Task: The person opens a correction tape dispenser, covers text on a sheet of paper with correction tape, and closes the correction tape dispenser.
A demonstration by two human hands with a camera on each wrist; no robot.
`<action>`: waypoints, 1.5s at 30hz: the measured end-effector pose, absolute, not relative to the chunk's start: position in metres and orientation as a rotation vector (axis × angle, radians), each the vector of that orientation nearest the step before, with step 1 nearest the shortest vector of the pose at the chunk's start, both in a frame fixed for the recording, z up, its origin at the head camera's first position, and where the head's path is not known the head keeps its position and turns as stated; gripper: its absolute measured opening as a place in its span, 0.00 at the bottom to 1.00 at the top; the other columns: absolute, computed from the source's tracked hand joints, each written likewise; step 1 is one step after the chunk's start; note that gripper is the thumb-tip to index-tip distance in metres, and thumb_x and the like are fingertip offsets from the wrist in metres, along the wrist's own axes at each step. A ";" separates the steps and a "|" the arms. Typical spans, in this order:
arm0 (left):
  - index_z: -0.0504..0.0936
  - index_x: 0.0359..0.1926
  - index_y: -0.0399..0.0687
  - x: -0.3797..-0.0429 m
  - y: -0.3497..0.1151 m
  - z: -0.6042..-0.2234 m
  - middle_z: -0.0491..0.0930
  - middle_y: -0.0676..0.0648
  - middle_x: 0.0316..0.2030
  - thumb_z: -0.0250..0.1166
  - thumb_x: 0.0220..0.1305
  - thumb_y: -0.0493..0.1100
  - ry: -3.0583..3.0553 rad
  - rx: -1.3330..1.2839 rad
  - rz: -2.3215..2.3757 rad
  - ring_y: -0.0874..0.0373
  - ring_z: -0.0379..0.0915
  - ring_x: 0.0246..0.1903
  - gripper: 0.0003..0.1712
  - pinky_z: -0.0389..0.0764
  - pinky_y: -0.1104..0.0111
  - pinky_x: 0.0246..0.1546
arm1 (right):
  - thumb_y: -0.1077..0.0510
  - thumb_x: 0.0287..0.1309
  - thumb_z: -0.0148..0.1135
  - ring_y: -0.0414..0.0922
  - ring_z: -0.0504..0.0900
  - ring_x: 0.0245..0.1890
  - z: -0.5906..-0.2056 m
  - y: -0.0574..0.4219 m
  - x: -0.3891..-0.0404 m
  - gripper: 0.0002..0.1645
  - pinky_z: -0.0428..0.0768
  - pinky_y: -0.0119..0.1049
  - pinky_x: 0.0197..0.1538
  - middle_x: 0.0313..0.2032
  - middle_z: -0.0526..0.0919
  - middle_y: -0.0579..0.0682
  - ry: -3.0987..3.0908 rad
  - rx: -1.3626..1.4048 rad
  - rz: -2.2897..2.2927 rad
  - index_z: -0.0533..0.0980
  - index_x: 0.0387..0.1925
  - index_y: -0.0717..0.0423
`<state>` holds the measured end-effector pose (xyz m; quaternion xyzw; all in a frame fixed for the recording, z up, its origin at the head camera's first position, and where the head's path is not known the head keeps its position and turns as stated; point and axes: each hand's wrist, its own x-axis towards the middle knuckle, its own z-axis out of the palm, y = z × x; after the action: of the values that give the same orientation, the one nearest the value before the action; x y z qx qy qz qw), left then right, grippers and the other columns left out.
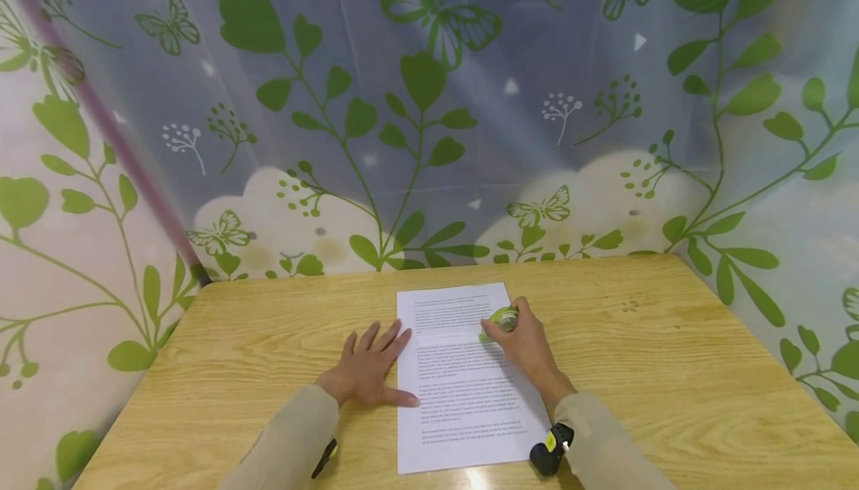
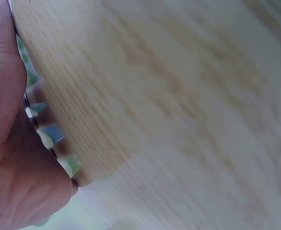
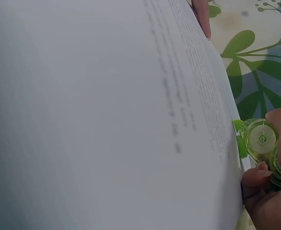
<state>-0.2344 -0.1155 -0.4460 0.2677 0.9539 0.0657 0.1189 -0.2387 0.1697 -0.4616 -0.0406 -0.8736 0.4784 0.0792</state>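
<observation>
A printed sheet of paper lies on the wooden table, lengthwise away from me. Spread flat, my left hand rests at the sheet's left edge, its thumb over the paper. Between the curled fingers and thumb of my right hand is a green see-through correction tape. Its tip is down at the paper, by the right part of the upper text. In the right wrist view the round spool of the correction tape shows. A white band runs between text blocks left of the tip; whether it is tape, I cannot tell.
The wooden table reaches out on both sides of the sheet. A hanging cloth with green leaves and butterflies stands behind and beside it. A dark wrist device sits at the right sleeve, over the sheet's lower right corner.
</observation>
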 end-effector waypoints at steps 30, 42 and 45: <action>0.46 0.76 0.56 -0.236 -0.116 -0.448 0.40 0.48 0.75 0.57 0.43 0.82 2.785 0.773 0.188 0.39 0.32 0.71 0.65 0.38 0.39 0.63 | 0.48 0.56 0.68 0.45 0.74 0.29 -0.463 0.181 -0.239 0.27 0.72 0.35 0.30 0.34 0.77 0.55 -2.613 -0.132 1.455 0.62 0.41 0.58; 0.46 0.76 0.56 -0.235 -0.115 -0.447 0.40 0.48 0.75 0.57 0.43 0.82 2.788 0.775 0.186 0.39 0.32 0.71 0.65 0.39 0.38 0.63 | 0.47 0.57 0.67 0.45 0.74 0.29 -0.462 0.184 -0.237 0.28 0.73 0.34 0.29 0.34 0.76 0.55 -2.631 -0.132 1.433 0.63 0.44 0.59; 0.46 0.76 0.56 -0.234 -0.115 -0.446 0.40 0.48 0.75 0.57 0.43 0.82 2.789 0.775 0.185 0.39 0.32 0.71 0.65 0.39 0.38 0.63 | 0.47 0.57 0.67 0.45 0.74 0.29 -0.462 0.185 -0.236 0.28 0.73 0.34 0.29 0.34 0.76 0.55 -2.629 -0.135 1.426 0.62 0.44 0.59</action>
<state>-0.2344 -0.1152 -0.4464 0.2652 0.9546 0.0632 0.1200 -0.2358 0.1851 -0.4621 -0.0450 -0.8757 0.4751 0.0739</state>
